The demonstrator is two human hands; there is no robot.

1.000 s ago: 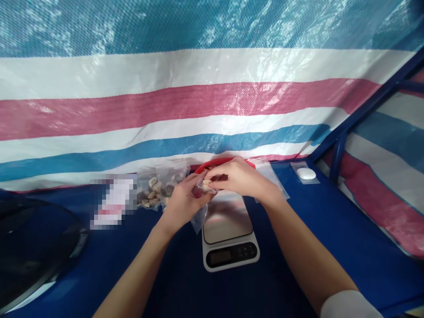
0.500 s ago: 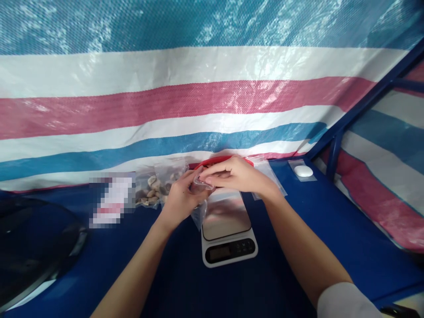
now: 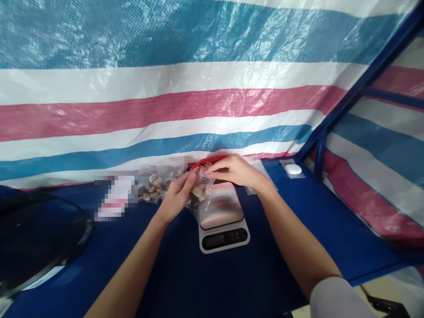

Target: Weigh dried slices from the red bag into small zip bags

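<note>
A clear plastic bag (image 3: 200, 193) with brownish pieces in it hangs between my hands, over the left edge of a kitchen scale (image 3: 221, 208). My left hand (image 3: 179, 194) is closed on the bag's left side, thumb uppermost. With fingertips pinched together, my right hand (image 3: 234, 171) grips the bag's upper edge. The scale has a shiny metal plate and a dark display panel at its front. Behind my hands a red container (image 3: 212, 159) shows only its rim and some brown contents; the rest is hidden.
Filled clear bags of brown pieces (image 3: 153, 187) lie left of my hands. Flat clear bags (image 3: 265, 174) and a white oval object (image 3: 293, 169) lie to the right. A large black round object (image 3: 39, 238) stands at the left. A striped tarp (image 3: 165, 110) hangs behind the blue table (image 3: 281, 247).
The bag's filled part now shows between my hands, where its folded edge showed before. My left thumb has shifted up onto the bag. The whole view has turned slightly.
</note>
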